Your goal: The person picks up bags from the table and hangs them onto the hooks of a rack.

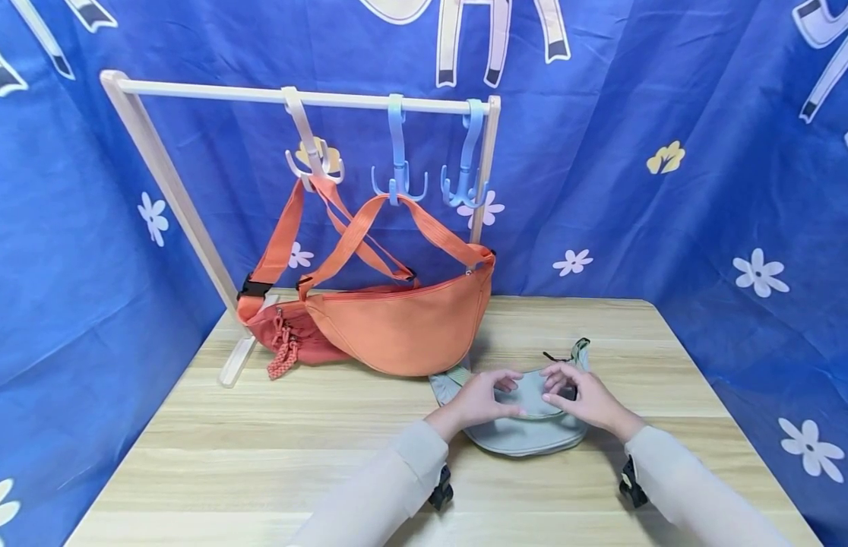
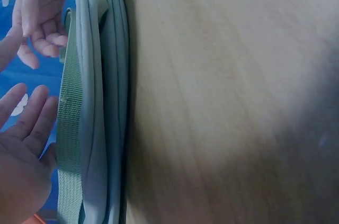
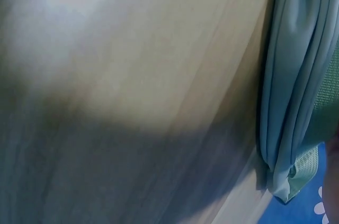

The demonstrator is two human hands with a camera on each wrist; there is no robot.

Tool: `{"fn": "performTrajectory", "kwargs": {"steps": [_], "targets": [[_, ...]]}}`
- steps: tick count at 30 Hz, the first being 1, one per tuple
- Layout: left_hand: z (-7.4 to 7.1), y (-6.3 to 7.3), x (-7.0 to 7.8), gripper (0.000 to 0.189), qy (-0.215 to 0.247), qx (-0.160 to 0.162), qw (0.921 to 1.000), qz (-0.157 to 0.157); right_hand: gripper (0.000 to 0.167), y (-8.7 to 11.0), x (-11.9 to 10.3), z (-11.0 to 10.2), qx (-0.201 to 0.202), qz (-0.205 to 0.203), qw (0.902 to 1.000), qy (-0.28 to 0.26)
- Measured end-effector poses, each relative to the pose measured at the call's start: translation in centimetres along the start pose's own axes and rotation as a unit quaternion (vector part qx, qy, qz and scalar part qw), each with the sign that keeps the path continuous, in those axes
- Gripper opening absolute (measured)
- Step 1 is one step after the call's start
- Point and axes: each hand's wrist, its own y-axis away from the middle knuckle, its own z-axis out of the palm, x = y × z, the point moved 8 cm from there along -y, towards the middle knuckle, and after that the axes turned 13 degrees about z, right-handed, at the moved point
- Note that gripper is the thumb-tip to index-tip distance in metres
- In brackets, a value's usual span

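A pale green waist bag [image 1: 526,438] lies flat on the table below both hands. Over its left part is my left hand [image 1: 480,399], fingers loosely bent and nothing between them. My right hand [image 1: 590,398] hovers over the right part in a similar pose, thumb apart from the fingers. In the left wrist view, the left palm [image 2: 24,166] faces the bag's green webbing strap [image 2: 69,128], with the fingers spread. The right wrist view shows the bag's folded edge [image 3: 288,86]; the right hand is mostly outside that view.
A rack [image 1: 212,93] behind holds a white hook [image 1: 308,140] and two blue hooks. From them hang an orange waist bag [image 1: 403,327] and, partly behind it, a red one [image 1: 321,338]. The wooden table [image 1: 260,471] meets blue cloth [image 1: 567,190] at the back and sides.
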Motion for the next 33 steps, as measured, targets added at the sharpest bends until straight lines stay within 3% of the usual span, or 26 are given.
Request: {"fn": "performTrajectory", "kwargs": {"steps": [4, 9, 18, 25, 33], "targets": [[0.2, 0.1, -0.2, 0.061, -0.012, -0.015, 0.9998, -0.011, 0.034, -0.1, 0.9, 0.3, -0.023, 0.001, 0.9997, -0.004], [0.3, 0.3, -0.7, 0.061, -0.017, -0.026, 0.9994, -0.015, 0.035, 0.0, -1.2, 0.2, -0.066, 0.02, 0.9976, -0.007], [0.4, 0.5, -1.8, 0.054, 0.029, -0.02, 0.9984, -0.045, 0.042, -0.7, 3.0, 1.5, -0.102, 0.044, 0.9932, 0.034], [0.3, 1.0, -2.5, 0.043, -0.006, -0.038, 0.997, -0.067, 0.041, -1.1, 3.6, 2.0, -0.125, 0.029, 0.9912, 0.03], [0.4, 1.0, -2.4, 0.031, -0.02, -0.05, 0.9963, -0.068, 0.024, -1.4, 4.0, 2.2, -0.138, 0.016, 0.9898, 0.032]]}}
